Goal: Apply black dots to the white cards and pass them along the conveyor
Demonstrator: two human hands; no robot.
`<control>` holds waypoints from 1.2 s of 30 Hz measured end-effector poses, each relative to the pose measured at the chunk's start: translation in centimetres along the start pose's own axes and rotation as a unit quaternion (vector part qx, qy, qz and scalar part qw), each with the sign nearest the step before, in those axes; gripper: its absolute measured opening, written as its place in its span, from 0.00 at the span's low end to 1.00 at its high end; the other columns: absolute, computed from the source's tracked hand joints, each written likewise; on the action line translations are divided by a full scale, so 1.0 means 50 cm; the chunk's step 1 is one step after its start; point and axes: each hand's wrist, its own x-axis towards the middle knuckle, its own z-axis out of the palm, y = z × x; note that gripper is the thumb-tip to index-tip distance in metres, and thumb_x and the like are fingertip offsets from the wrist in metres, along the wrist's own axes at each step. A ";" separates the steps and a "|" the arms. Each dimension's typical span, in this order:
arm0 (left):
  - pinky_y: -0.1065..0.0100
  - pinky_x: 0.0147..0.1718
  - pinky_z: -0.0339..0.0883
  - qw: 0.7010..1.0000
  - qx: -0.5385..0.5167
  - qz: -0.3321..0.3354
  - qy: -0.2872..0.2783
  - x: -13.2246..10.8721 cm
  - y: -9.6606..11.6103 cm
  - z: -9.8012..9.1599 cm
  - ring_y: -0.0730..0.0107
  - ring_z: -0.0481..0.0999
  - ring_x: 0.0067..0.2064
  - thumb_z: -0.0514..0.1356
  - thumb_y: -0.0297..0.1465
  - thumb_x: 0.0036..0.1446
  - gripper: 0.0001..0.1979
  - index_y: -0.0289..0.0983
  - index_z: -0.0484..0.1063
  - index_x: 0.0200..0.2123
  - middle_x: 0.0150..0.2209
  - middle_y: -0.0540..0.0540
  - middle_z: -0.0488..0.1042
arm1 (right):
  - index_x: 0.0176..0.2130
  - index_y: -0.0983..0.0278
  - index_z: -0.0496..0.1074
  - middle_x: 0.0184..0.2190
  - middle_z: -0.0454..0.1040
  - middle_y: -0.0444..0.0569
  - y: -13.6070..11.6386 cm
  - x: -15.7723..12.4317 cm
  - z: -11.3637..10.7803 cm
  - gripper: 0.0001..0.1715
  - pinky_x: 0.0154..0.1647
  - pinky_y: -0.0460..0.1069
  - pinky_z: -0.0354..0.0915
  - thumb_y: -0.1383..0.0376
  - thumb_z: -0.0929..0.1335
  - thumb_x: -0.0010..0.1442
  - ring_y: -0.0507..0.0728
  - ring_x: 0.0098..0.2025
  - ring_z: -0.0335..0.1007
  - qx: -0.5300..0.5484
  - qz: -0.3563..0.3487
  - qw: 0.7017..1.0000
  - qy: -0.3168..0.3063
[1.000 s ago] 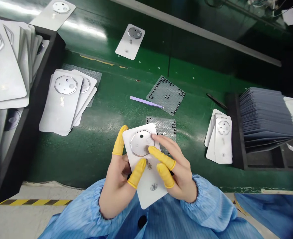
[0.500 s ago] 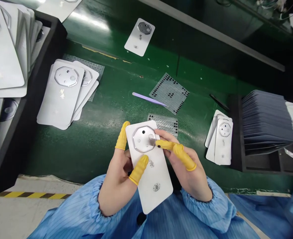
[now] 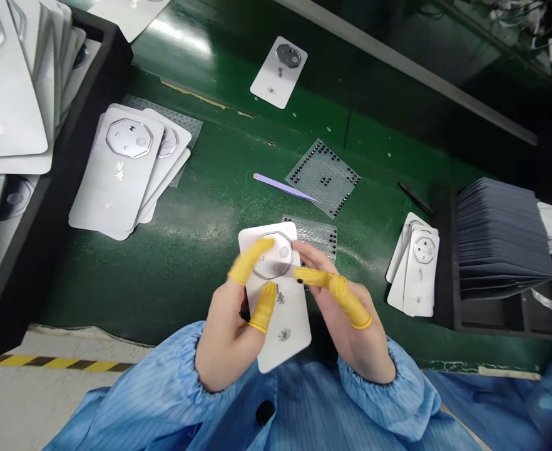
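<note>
A white phone back cover (image 3: pixel 283 313) with an octagonal camera ring is tilted in front of me. My left hand (image 3: pixel 233 338) grips it from the left, the yellow-cotted thumb on its face. The left index finger, also in a yellow cot, lies blurred over the camera ring. My right hand (image 3: pixel 346 313) supports the cover's upper right edge with a bare finger, while its yellow-cotted index tip points at the ring. On that fingertip sits a small black dot (image 3: pixel 300 281). Whatever the fingers do behind the cover is hidden.
Purple tweezers (image 3: pixel 285 188) lie beside a clear sheet (image 3: pixel 316 172) edged with black dots; another sheet (image 3: pixel 316 235) lies partly behind the cover. Stacked covers lie left (image 3: pixel 111 188) and right (image 3: pixel 421 275), and one cover (image 3: pixel 280 72) farther back. Black trays (image 3: pixel 46 207) flank the bench.
My left index finger has swung from the cover's left edge onto the camera ring. The cover has shifted slightly up and left. My right hand has hardly moved.
</note>
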 end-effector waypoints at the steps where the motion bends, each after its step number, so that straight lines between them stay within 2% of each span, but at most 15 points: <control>1: 0.71 0.38 0.76 1.000 0.021 0.004 0.000 0.004 0.002 -0.001 0.64 0.81 0.42 0.62 0.25 0.57 0.21 0.49 0.73 0.53 0.48 0.48 0.78 | 0.49 0.49 0.75 0.62 0.64 0.44 0.001 -0.001 0.002 0.17 0.63 0.67 0.59 0.56 0.60 0.68 0.64 0.65 0.57 -0.004 -0.004 1.000 0.005; 2: 0.72 0.39 0.75 1.000 0.028 0.000 0.000 0.008 0.005 -0.001 0.65 0.80 0.42 0.64 0.24 0.55 0.17 0.47 0.78 0.47 0.47 0.48 0.78 | 0.49 0.50 0.74 0.63 0.63 0.44 0.002 -0.002 0.004 0.17 0.64 0.66 0.59 0.56 0.60 0.68 0.64 0.66 0.56 -0.010 -0.012 1.000 0.009; 4: 0.73 0.37 0.75 1.000 -0.006 -0.026 0.001 0.014 0.011 0.000 0.67 0.80 0.40 0.66 0.25 0.52 0.12 0.45 0.81 0.40 0.42 0.48 0.79 | 0.50 0.49 0.74 0.65 0.59 0.43 0.004 -0.006 0.008 0.17 0.65 0.65 0.58 0.58 0.60 0.68 0.63 0.67 0.54 -0.038 -0.037 0.998 0.017; 7: 0.74 0.32 0.74 0.993 -0.080 -0.084 0.016 0.017 0.016 0.004 0.68 0.80 0.36 0.67 0.28 0.52 0.07 0.44 0.82 0.36 0.36 0.48 0.80 | 0.49 0.50 0.74 0.67 0.55 0.43 0.007 -0.011 0.013 0.17 0.65 0.65 0.57 0.60 0.60 0.68 0.64 0.67 0.54 -0.106 -0.062 0.992 0.016; 10: 0.73 0.32 0.74 0.987 -0.093 -0.124 0.041 0.020 0.016 0.007 0.67 0.80 0.34 0.69 0.28 0.49 0.06 0.43 0.83 0.33 0.35 0.47 0.81 | 0.53 0.52 0.72 0.68 0.50 0.44 0.010 -0.014 0.012 0.19 0.66 0.67 0.53 0.63 0.60 0.68 0.65 0.68 0.50 -0.180 -0.093 0.979 0.007; 12: 0.73 0.31 0.74 0.985 -0.086 -0.136 0.057 0.023 0.016 0.008 0.68 0.79 0.32 0.71 0.27 0.45 0.07 0.41 0.83 0.31 0.35 0.46 0.81 | 0.56 0.54 0.70 0.69 0.47 0.45 0.011 -0.014 0.009 0.21 0.67 0.68 0.50 0.66 0.60 0.67 0.66 0.69 0.47 -0.239 -0.134 0.962 0.000; 16: 0.73 0.29 0.73 0.984 -0.077 -0.141 0.078 0.029 0.015 0.007 0.69 0.78 0.30 0.72 0.25 0.38 0.07 0.38 0.82 0.26 0.32 0.46 0.81 | 0.59 0.61 0.66 0.70 0.45 0.50 0.012 -0.009 0.003 0.24 0.66 0.72 0.48 0.68 0.61 0.64 0.70 0.69 0.44 -0.359 -0.224 0.906 -0.015; 18: 0.72 0.29 0.73 0.984 -0.069 -0.141 0.084 0.029 0.012 0.007 0.67 0.78 0.31 0.72 0.25 0.38 0.07 0.37 0.82 0.26 0.32 0.45 0.81 | 0.60 0.63 0.65 0.69 0.48 0.53 0.015 -0.007 0.001 0.26 0.64 0.72 0.52 0.70 0.63 0.63 0.70 0.68 0.47 -0.387 -0.246 0.889 -0.002; 20: 0.70 0.28 0.74 0.985 -0.055 -0.139 0.082 0.028 0.009 0.006 0.65 0.79 0.32 0.71 0.25 0.40 0.07 0.37 0.82 0.27 0.32 0.44 0.81 | 0.59 0.61 0.65 0.66 0.55 0.53 0.019 -0.008 -0.002 0.27 0.61 0.69 0.59 0.72 0.65 0.61 0.68 0.65 0.55 -0.395 -0.269 0.877 0.043; 23: 0.69 0.28 0.74 0.991 -0.035 -0.110 0.063 0.028 0.008 0.004 0.64 0.79 0.31 0.70 0.24 0.41 0.07 0.37 0.83 0.29 0.31 0.44 0.81 | 0.57 0.57 0.67 0.58 0.67 0.50 0.023 -0.015 -0.008 0.30 0.60 0.64 0.64 0.75 0.69 0.57 0.62 0.58 0.66 -0.402 -0.276 0.869 0.083; 26: 0.71 0.28 0.74 0.997 -0.011 -0.060 0.037 0.028 0.011 0.000 0.65 0.80 0.31 0.69 0.21 0.42 0.10 0.40 0.83 0.30 0.31 0.46 0.81 | 0.60 0.59 0.62 0.52 0.73 0.50 0.020 -0.018 -0.017 0.31 0.62 0.60 0.63 0.72 0.67 0.60 0.59 0.55 0.69 -0.401 -0.229 0.887 0.022; 28: 0.72 0.30 0.75 0.999 0.026 -0.009 0.022 0.027 0.013 -0.003 0.66 0.81 0.33 0.68 0.20 0.44 0.12 0.41 0.83 0.32 0.33 0.46 0.82 | 0.62 0.60 0.59 0.52 0.74 0.51 0.011 -0.014 -0.022 0.30 0.62 0.60 0.63 0.73 0.64 0.62 0.58 0.55 0.69 -0.410 -0.232 0.882 -0.022; 32: 0.70 0.33 0.76 0.982 0.146 0.117 0.002 0.021 0.012 -0.009 0.64 0.81 0.34 0.65 0.20 0.48 0.13 0.39 0.83 0.36 0.36 0.43 0.81 | 0.58 0.62 0.63 0.50 0.75 0.54 -0.004 0.003 -0.032 0.25 0.59 0.61 0.66 0.74 0.60 0.63 0.58 0.56 0.70 -0.471 -0.296 0.827 -0.082; 34: 0.69 0.33 0.76 0.969 0.192 0.154 -0.017 0.019 0.010 -0.012 0.65 0.81 0.32 0.63 0.20 0.49 0.13 0.38 0.82 0.37 0.33 0.43 0.80 | 0.54 0.66 0.66 0.49 0.76 0.57 -0.001 0.006 -0.037 0.21 0.58 0.61 0.67 0.74 0.60 0.63 0.59 0.56 0.70 -0.493 -0.333 0.798 -0.098; 36: 0.69 0.31 0.76 0.962 0.212 0.170 -0.041 0.016 0.008 -0.015 0.67 0.79 0.29 0.62 0.20 0.49 0.14 0.37 0.81 0.38 0.31 0.43 0.78 | 0.51 0.68 0.69 0.49 0.77 0.58 0.009 0.004 -0.041 0.18 0.58 0.61 0.66 0.74 0.61 0.62 0.59 0.56 0.69 -0.498 -0.359 0.783 -0.097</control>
